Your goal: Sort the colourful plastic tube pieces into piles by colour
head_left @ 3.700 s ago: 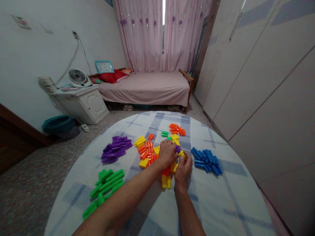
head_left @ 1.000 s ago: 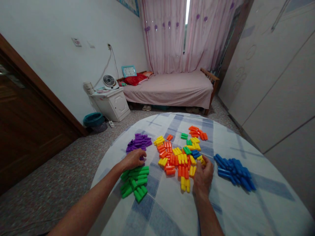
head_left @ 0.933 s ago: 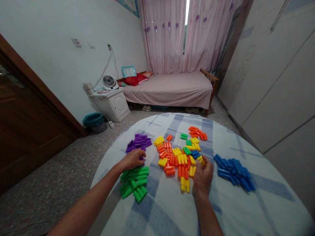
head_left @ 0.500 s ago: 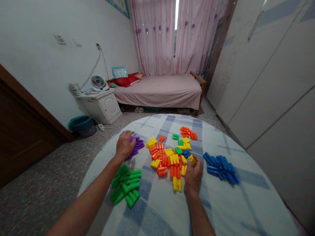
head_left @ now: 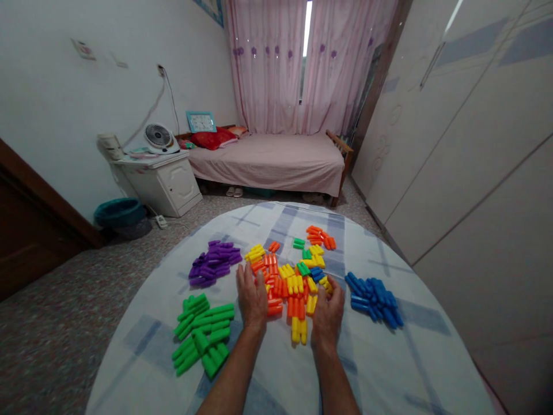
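My left hand [head_left: 252, 296] lies flat with fingers stretched out at the left edge of a mixed pile of orange and yellow blocks [head_left: 290, 285]. On the pile's right edge, my right hand [head_left: 327, 309] rests palm down, its fingers curled on some yellow blocks. Left of the mixed pile sit a purple pile [head_left: 213, 263] and, nearer me, a green pile [head_left: 202, 336]. A blue pile [head_left: 374, 291] lies to the right. A few green and blue blocks [head_left: 309, 268] are in the middle, and a small orange group [head_left: 320, 236] sits at the far side.
The blocks lie on a round table with a blue-checked white cloth [head_left: 389, 357]. Beyond it are a pink bed [head_left: 268, 161], a white cabinet [head_left: 155, 181] with a fan [head_left: 158, 137], a teal basin [head_left: 118, 211] on the floor, and wardrobe doors [head_left: 466, 144] at right.
My left hand has come back from the purple pile to the left edge of the mixed pile. My right hand has stayed at the pile's right edge. The camera has swung slightly left.
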`<state>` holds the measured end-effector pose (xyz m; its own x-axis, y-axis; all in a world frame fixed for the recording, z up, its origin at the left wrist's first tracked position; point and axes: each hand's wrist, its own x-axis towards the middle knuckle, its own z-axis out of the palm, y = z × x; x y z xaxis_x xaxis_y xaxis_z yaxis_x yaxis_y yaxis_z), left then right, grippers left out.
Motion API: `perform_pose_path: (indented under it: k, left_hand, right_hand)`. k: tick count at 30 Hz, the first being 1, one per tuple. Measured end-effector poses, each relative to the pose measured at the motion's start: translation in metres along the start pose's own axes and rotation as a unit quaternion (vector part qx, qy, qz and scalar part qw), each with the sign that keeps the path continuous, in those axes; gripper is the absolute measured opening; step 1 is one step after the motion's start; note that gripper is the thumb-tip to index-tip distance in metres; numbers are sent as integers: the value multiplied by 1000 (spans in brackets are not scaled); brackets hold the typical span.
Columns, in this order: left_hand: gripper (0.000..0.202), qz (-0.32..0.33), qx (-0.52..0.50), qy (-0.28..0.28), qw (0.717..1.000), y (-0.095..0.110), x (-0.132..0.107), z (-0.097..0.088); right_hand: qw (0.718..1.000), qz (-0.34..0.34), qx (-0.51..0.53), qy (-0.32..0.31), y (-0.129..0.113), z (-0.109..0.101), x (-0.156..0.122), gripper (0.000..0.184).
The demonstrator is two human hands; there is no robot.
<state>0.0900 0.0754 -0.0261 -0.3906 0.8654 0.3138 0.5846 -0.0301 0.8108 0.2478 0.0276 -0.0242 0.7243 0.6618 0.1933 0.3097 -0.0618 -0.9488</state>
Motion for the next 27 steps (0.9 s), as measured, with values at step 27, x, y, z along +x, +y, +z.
perform_pose_path:
  k: [27]
  left_hand:
    - [44, 126, 24, -184, 975, 11, 55, 8]
  right_hand:
    - [1000, -7, -14, -3, -5, 0, -2, 43]
